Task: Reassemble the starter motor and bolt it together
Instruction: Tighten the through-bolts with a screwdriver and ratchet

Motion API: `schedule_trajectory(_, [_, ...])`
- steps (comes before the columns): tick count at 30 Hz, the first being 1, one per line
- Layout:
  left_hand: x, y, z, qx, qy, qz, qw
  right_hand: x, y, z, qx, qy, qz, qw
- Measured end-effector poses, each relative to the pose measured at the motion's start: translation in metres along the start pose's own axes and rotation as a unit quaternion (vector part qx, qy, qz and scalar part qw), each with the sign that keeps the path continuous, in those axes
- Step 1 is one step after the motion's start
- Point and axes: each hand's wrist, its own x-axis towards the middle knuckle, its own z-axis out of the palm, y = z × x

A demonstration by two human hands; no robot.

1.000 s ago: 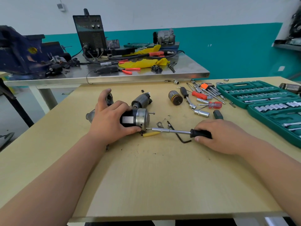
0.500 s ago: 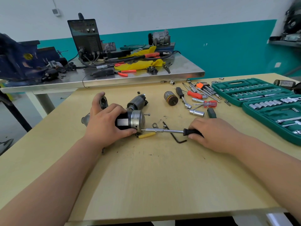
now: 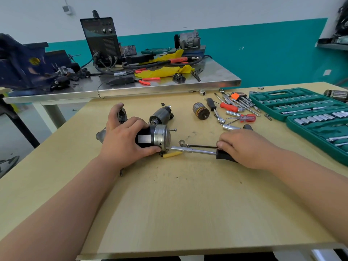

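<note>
Clasping black-and-silver starter motor cylinder [image 3: 160, 137] in left hand [image 3: 122, 142], black-handled chrome socket driver [image 3: 199, 151] in right hand [image 3: 246, 147]; tilted, could slip off hidden bolt.

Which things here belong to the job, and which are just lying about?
In use: starter motor, held by the left hand; socket driver, gripped by the right hand.
Lying about: green socket set, hex keys, welder, blue vise.

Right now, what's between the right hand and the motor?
In the head view, the driver shaft spans from right hand to starter motor; a yellow piece and metal tab lie beside it.
</note>
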Motion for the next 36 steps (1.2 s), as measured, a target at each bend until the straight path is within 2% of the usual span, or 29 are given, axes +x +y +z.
schedule_trajectory(3, [-0.001, 0.0, 0.0, -0.004, 0.004, 0.002, 1.0, -0.004, -0.003, 0.001, -0.013, -0.005, 0.0, 1.0])
schedule_trajectory(6, [-0.001, 0.0, -0.001, -0.003, 0.0, 0.001, 1.0, -0.009, -0.005, 0.004, -0.074, -0.02, -0.016, 0.997])
schedule_trajectory(13, [0.0, 0.003, -0.004, 0.002, -0.007, 0.002, 1.0, 0.003, -0.002, -0.001, -0.031, -0.075, -0.022, 0.996])
schedule_trajectory(16, [-0.001, 0.005, -0.005, 0.006, -0.017, -0.003, 1.0, 0.004, 0.0, 0.0, -0.072, -0.059, -0.025, 0.995])
schedule_trajectory(20, [-0.002, 0.009, -0.009, 0.019, -0.036, -0.024, 0.999, 0.002, 0.0, 0.003, -0.035, -0.027, -0.007, 0.999])
schedule_trajectory(24, [-0.002, 0.018, -0.01, 0.062, -0.075, -0.04, 0.994, 0.001, -0.001, 0.002, -0.004, -0.04, -0.011, 0.999])
schedule_trajectory(29, [-0.005, 0.047, 0.0, 0.084, -0.179, 0.046, 0.979, 0.003, -0.004, 0.0, -0.003, -0.009, 0.009, 1.0])
schedule_trajectory(34, [0.001, 0.063, 0.01, 0.083, -0.153, 0.074, 0.982, 0.002, -0.01, 0.001, -0.056, 0.029, 0.038, 0.997])
schedule_trajectory(36, [0.001, 0.059, 0.011, 0.093, -0.141, 0.086, 0.982, -0.003, -0.01, 0.002, -0.084, 0.028, 0.023, 0.996])
